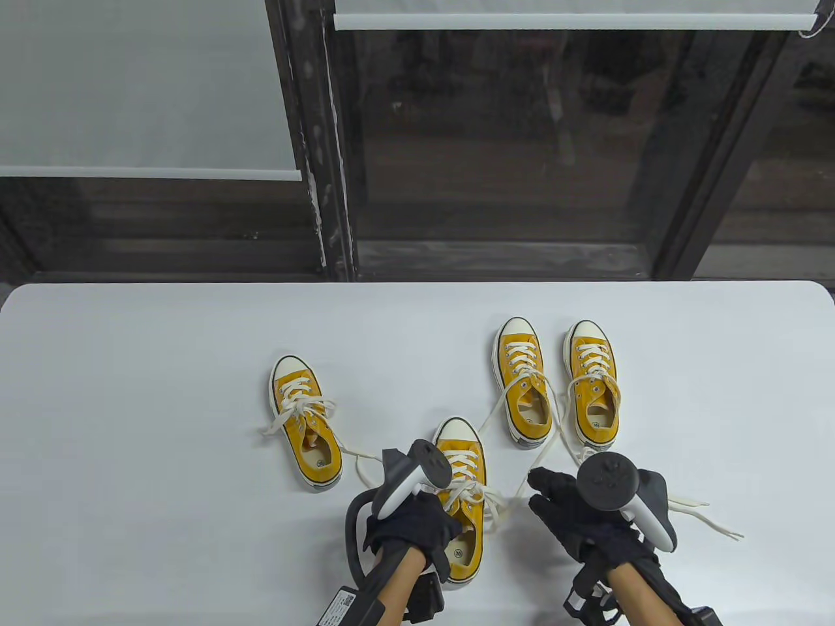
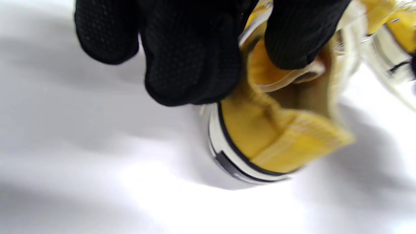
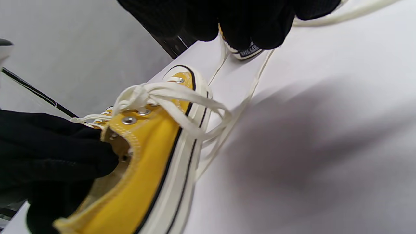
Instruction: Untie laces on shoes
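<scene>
Left hand (image 1: 411,528) grips the collar of the nearest yellow sneaker (image 1: 464,502) at 6 o'clock on the white table (image 1: 130,404), thumb inside the opening, fingers (image 2: 191,61) outside; its bow is tied. Right hand (image 1: 574,515) at 5 o'clock, fingers curled; grip on lace (image 1: 545,450) cannot be told; three more yellow sneakers: one at 9 o'clock (image 1: 305,424), bow tied, two at 1 o'clock (image 1: 522,385) (image 1: 592,388), laces loose.

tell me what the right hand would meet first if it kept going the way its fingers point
Probably the loose white lace stretched across the white table just beyond the right hand. Past that lies the nearest yellow canvas sneaker, though depth is unclear.
</scene>
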### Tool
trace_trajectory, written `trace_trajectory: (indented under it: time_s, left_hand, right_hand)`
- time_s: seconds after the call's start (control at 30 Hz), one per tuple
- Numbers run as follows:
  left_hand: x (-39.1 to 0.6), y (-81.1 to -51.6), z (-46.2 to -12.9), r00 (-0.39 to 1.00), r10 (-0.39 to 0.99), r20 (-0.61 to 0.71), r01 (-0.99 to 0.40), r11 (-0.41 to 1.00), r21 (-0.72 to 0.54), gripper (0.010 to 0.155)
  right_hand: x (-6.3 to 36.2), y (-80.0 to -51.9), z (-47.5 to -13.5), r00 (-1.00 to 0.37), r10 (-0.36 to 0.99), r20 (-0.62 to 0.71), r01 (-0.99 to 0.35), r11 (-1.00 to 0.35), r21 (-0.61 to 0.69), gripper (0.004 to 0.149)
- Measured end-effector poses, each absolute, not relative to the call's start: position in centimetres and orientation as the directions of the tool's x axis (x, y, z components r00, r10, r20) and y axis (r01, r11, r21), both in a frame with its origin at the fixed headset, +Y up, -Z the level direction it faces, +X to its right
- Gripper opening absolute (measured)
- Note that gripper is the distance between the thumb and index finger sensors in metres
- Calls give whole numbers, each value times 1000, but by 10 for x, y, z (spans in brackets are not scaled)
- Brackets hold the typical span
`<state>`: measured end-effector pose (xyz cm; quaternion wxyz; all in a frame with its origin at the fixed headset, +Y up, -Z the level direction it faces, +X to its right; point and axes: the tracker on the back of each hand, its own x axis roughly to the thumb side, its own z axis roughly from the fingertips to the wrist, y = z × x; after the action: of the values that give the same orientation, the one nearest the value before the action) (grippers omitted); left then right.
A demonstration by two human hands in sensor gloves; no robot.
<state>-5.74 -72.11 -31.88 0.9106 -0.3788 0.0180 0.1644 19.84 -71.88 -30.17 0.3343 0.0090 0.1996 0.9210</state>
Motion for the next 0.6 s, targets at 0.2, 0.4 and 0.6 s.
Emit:
trace_trajectory:
  time_s: [0.2, 0.4, 0.6]
  left_hand:
    - [-71, -692, -314, 932, 327, -158, -362, 809, -462, 57]
    - [-65, -713, -317, 849, 503, -161, -502, 675, -540, 65]
    - [-60, -737, -323, 772, 601, -206, -554, 477, -682, 69]
  right_hand:
    - [175, -720, -324, -861, 489, -141, -495, -741, 453, 55]
    - [155, -734, -340, -847, 500, -183, -519, -699, 492, 45]
    - [156, -722, -345, -786, 585, -198, -595, -631, 497, 37]
